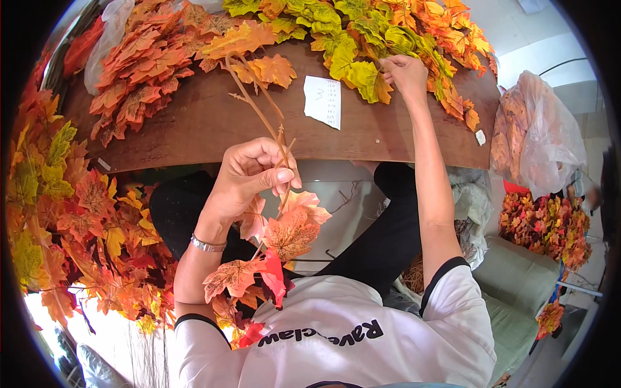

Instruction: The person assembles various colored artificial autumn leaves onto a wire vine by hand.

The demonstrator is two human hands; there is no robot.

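An artificial maple leaf branch (283, 143) is pinched between thumb and fingers of my left hand (259, 169). Its brown stem rises to orange leaves (249, 52) at the top, while red and speckled orange leaves (292, 234) hang below the hand in front of my shirt. My right hand (406, 74) reaches to the far side of the table, its fingers closed at the edge of the yellow-green artificial leaves (362, 71). Whether a single leaf is between those fingertips is too small to make out.
Piles of orange leaves (145, 71) lie on the brown table (259, 139), beside a white paper slip (322, 102). Leafy branches (84, 220) crowd the left side. At right stand a plastic bag of leaves (537, 129) and a green cushioned seat (517, 278).
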